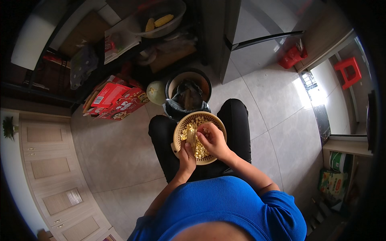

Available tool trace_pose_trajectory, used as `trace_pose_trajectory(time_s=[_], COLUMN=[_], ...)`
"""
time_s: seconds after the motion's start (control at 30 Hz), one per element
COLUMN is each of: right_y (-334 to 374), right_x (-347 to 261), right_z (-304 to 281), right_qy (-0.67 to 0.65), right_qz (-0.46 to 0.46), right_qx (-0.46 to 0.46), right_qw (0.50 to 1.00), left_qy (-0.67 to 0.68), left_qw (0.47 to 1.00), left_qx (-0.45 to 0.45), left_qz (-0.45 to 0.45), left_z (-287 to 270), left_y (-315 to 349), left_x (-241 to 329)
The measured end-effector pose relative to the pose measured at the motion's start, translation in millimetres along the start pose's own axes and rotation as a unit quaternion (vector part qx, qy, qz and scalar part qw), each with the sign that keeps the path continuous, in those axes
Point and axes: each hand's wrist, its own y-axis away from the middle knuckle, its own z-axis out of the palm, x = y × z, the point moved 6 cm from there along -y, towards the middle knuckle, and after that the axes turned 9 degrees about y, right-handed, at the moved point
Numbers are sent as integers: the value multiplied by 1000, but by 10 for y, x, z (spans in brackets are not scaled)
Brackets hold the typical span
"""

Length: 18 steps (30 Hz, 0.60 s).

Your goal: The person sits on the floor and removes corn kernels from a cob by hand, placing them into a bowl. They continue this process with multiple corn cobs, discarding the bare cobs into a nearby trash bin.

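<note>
A round woven basket (179, 132) rests on my lap, holding several loose yellow corn kernels (200, 152). My left hand (187, 156) grips a corn cob (191, 136) upright over the basket. My right hand (212, 140) lies on the upper end of the cob, fingers curled against it, above the kernels. I sit with knees in black trousers on either side of the basket.
A black bin (189, 94) lined with a bag stands just past my knees, a pale green melon (156, 92) beside it. Red cartons (116, 100) lie left. A bowl with corn cobs (161, 20) sits on a dark shelf. A red stool (349, 71) stands far right.
</note>
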Motion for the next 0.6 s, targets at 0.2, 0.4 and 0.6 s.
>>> trace_pose_trajectory(time_s=[0.2,0.4,0.6], right_y=[-44,-50,-56], right_x=[-256,-280,-245], right_z=[-66,-70,-41], right_qy=[123,140,172], right_qz=[-116,-115,-127], right_qx=[25,29,7], right_qw=[985,983,977], left_qy=[-58,-82,-64], left_qw=[998,996,998], left_qx=[-9,-4,5], left_qz=[24,29,-5], left_z=[7,11,34], left_y=[14,8,16], left_x=[55,134,119])
